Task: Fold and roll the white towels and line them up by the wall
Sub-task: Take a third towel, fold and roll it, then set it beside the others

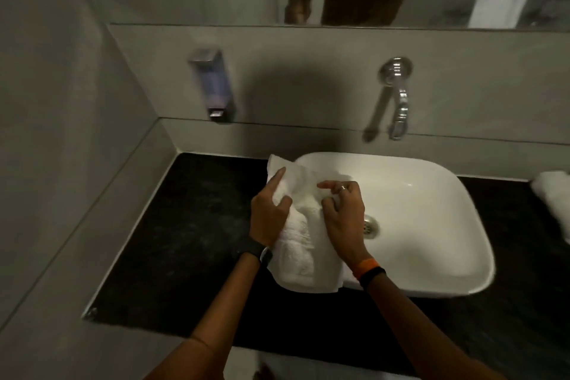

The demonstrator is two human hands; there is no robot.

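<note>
A white towel (300,244) lies partly folded over the left rim of the white basin (431,225) and the black counter (185,241). My left hand (270,213) grips the towel's left side, index finger stretched along the upper fold. My right hand (342,213), with a ring on one finger, pinches the towel's right fold near the middle. Another white towel (553,197) sits at the far right edge of the counter, cut off by the frame.
A chrome tap (398,95) juts from the grey wall above the basin, and a soap dispenser (212,83) hangs to its left. The basin's drain (370,225) is just right of my right hand. A mirror (339,0) runs along the top.
</note>
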